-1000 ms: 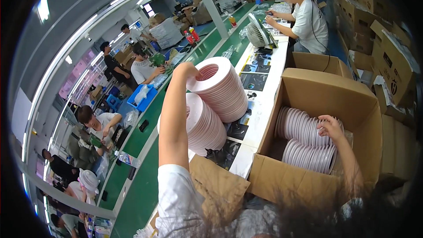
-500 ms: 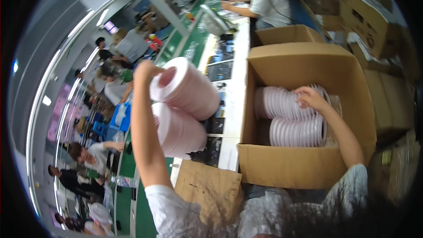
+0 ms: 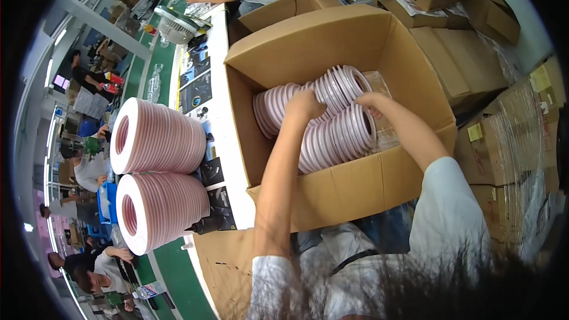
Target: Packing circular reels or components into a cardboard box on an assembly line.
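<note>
Pink rings (image 3: 332, 124), cardboard box (image 3: 355, 184), hands (image 3: 338, 104) gripping

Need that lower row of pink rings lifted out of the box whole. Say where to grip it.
Clamp the lower ring row at its two end faces, coming from above through the open carton. The rings stand on edge, so end pressure should keep them together.

Rings (image 3: 332, 121) lie in the box (image 3: 379, 184); two ring stacks (image 3: 160, 172) stand on the table (image 3: 228, 112) at the box's nine o'clock; cartons (image 3: 510, 142) at three.
</note>
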